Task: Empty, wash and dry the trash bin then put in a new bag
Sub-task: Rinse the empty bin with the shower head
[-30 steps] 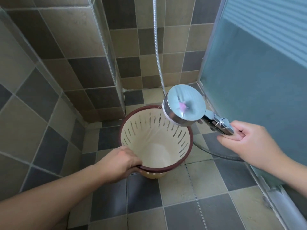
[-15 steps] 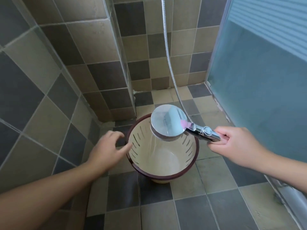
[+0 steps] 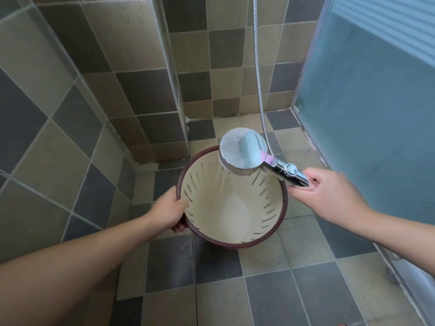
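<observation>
While the left hand (image 3: 170, 211) has its fingers (image 3: 182, 203) curled over the near-left rim of the trash bin (image 3: 231, 203), thumb inside and the rest underneath, the bin sits tipped toward the camera on the tiled floor (image 3: 306, 290) of the shower corner. Judged reason: tilt opens the inside wall to the spray & lets water run out thru the side slots. Right hand (image 3: 329, 196): fingers clenched round the handle of the shower head (image 3: 243, 155), chrome face pointing down over the bin's far rim. Thin streams visible falling from the head onto the inner wall. Hose (image 3: 257, 67) runs up the back wall, slack enough, not fouling the bin. Frosted door (image 3: 364, 114) at right, well apart from the work.

Bin interior: cream, no bag, no rubbish seen; base looks wet. Wash step in hand; drying & new bag not yet done.

Change vs. half a sec. ago: left hand was open, off the rim, reaching; now it grips. Bin now tilted more. Shower head has shifted right, toward the far rim.
</observation>
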